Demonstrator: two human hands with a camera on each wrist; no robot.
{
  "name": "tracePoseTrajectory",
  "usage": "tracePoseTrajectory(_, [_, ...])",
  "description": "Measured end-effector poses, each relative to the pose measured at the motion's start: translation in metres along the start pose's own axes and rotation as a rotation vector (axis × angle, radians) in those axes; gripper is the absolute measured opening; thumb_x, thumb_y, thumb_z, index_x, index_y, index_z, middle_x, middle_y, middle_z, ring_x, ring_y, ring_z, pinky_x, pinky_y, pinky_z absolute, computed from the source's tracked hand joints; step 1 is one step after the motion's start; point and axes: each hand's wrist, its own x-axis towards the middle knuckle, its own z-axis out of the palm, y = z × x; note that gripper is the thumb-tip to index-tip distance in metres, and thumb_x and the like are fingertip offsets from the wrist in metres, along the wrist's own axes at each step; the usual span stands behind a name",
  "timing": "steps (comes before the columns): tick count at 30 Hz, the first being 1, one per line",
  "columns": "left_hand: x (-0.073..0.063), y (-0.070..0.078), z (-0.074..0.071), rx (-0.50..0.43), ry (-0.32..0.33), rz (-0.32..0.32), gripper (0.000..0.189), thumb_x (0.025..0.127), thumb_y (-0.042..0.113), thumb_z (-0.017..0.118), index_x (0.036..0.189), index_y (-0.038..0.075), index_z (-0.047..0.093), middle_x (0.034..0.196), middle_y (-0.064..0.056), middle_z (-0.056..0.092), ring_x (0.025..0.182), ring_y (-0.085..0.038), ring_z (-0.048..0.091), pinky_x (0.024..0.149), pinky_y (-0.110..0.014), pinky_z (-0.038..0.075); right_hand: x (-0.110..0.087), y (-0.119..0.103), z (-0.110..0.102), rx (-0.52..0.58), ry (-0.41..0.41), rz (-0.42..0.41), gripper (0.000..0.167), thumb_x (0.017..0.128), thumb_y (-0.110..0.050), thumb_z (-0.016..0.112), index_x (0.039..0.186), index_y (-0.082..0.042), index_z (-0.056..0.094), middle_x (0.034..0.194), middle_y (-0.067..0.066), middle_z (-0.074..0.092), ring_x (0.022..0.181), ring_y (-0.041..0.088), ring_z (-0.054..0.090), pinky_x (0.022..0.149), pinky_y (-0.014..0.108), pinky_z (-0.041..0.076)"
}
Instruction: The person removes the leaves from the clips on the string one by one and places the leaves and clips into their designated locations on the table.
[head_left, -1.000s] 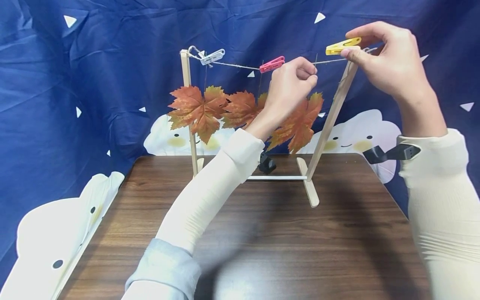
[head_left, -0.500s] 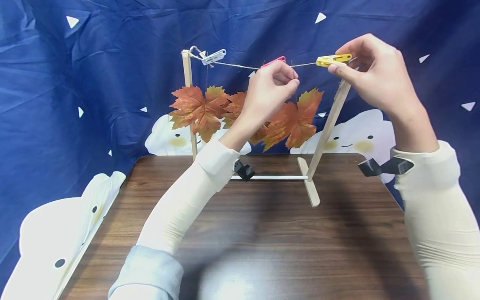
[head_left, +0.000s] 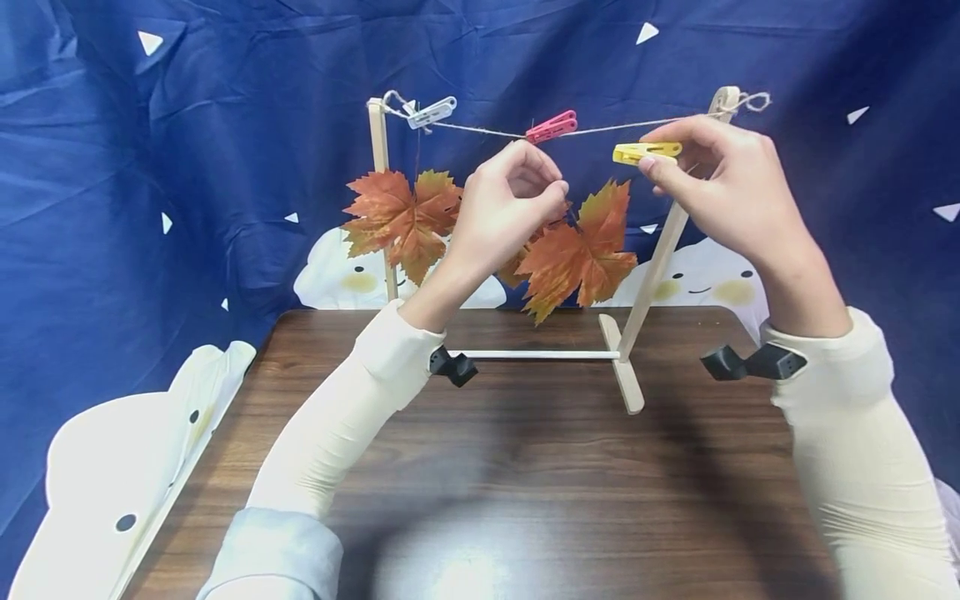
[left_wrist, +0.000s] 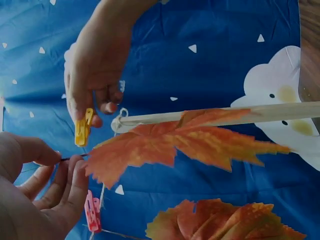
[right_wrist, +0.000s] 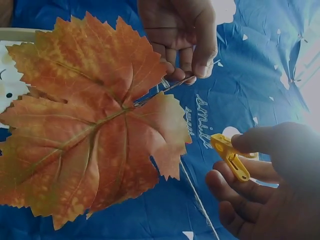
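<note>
My left hand pinches the thin stem of an orange artificial maple leaf, and the leaf hangs from the fingertips in front of the line. My right hand holds a yellow clothespin between thumb and fingers, right of the leaf and below the string. In the right wrist view the stem runs up to the left fingertips, apart from the clothespin. A pink clothespin and a white clothespin sit on the string. Another maple leaf hangs under the white one.
A wooden post on a foot carries the string's right end, another post the left. A white rod runs low between them. The rack stands on the brown table before a blue curtain. A further leaf is mostly hidden behind the held one.
Both hands have moved left and down, the left with the leaf stem, the right with the yellow clothespin away from the right post's top. The pink clothespin is fully visible again.
</note>
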Motion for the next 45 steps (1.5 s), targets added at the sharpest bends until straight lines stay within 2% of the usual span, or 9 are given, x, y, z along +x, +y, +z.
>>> tracePoseTrajectory(8, [-0.022,-0.014,-0.012,-0.115,0.006,0.011,0.009,0.098,0.003,0.071,0.097,0.008,0.063,0.09,-0.01,0.075,0.082,-0.02,0.076,0.081,-0.033,0.064,-0.013,0.002,0.009,0.018,0.0,0.018,0.034,0.091,-0.025,0.087,0.119,-0.011,0.077,0.074,-0.034,0.063,0.061,-0.006,0.058,0.056,0.016,0.039])
tracePoseTrajectory(15, [-0.039,-0.024,-0.024,-0.202,-0.005,-0.02,0.009,0.097,0.002,0.072,0.097,0.007,0.065,0.092,-0.012,0.075,0.084,-0.021,0.078,0.083,-0.04,0.066,-0.021,0.007,0.015,0.046,-0.03,0.037,0.032,0.092,-0.025,0.086,0.12,-0.012,0.077,0.075,-0.029,0.065,0.061,-0.002,0.06,0.054,0.019,0.039])
tracePoseTrajectory(22, [-0.049,-0.032,-0.033,-0.258,-0.01,-0.059,0.008,0.097,0.0,0.071,0.098,0.005,0.065,0.094,-0.013,0.077,0.082,-0.019,0.078,0.083,-0.041,0.067,-0.026,0.013,0.021,0.074,-0.049,0.031,0.034,0.091,-0.022,0.087,0.123,-0.018,0.079,0.071,-0.026,0.066,0.06,0.001,0.058,0.052,0.02,0.036])
tracePoseTrajectory(27, [-0.056,-0.039,-0.04,-0.27,0.0,-0.076,0.008,0.097,0.0,0.072,0.098,0.005,0.066,0.092,-0.01,0.078,0.081,-0.02,0.079,0.085,-0.043,0.067,-0.032,0.017,0.026,0.085,-0.064,0.02,0.032,0.091,-0.019,0.087,0.122,-0.017,0.079,0.07,-0.023,0.066,0.06,0.005,0.057,0.052,0.02,0.038])
tracePoseTrajectory(34, [-0.066,-0.048,-0.047,-0.224,0.02,-0.11,0.007,0.096,0.005,0.076,0.099,0.007,0.07,0.091,-0.004,0.081,0.081,-0.019,0.08,0.087,-0.037,0.066,-0.039,0.02,0.033,0.103,-0.078,0.021,0.03,0.09,-0.018,0.087,0.119,-0.018,0.08,0.067,-0.019,0.067,0.059,0.004,0.058,0.057,0.019,0.041])
tracePoseTrajectory(38, [-0.072,-0.053,-0.049,-0.212,0.034,-0.119,0.008,0.094,0.006,0.078,0.098,0.007,0.071,0.091,-0.002,0.082,0.081,-0.019,0.079,0.087,-0.036,0.065,-0.043,0.022,0.037,0.103,-0.083,0.038,0.03,0.09,-0.019,0.087,0.119,-0.019,0.08,0.068,-0.013,0.065,0.06,0.008,0.055,0.056,0.021,0.04])
tracePoseTrajectory(42, [-0.079,-0.06,-0.053,-0.233,0.042,-0.128,0.008,0.095,0.005,0.078,0.098,0.007,0.071,0.091,0.0,0.082,0.081,-0.017,0.08,0.087,-0.036,0.065,-0.049,0.026,0.041,0.111,-0.108,0.056,0.03,0.092,-0.02,0.085,0.121,-0.019,0.079,0.071,-0.01,0.068,0.062,0.009,0.056,0.056,0.022,0.04])
tracePoseTrajectory(45, [-0.084,-0.066,-0.057,-0.282,0.044,-0.138,0.007,0.096,0.002,0.076,0.098,0.004,0.07,0.09,0.002,0.082,0.081,-0.015,0.079,0.087,-0.037,0.066,-0.053,0.029,0.043,0.124,-0.121,0.065,0.029,0.095,-0.022,0.083,0.123,-0.019,0.078,0.073,-0.009,0.071,0.063,0.007,0.061,0.056,0.023,0.04])
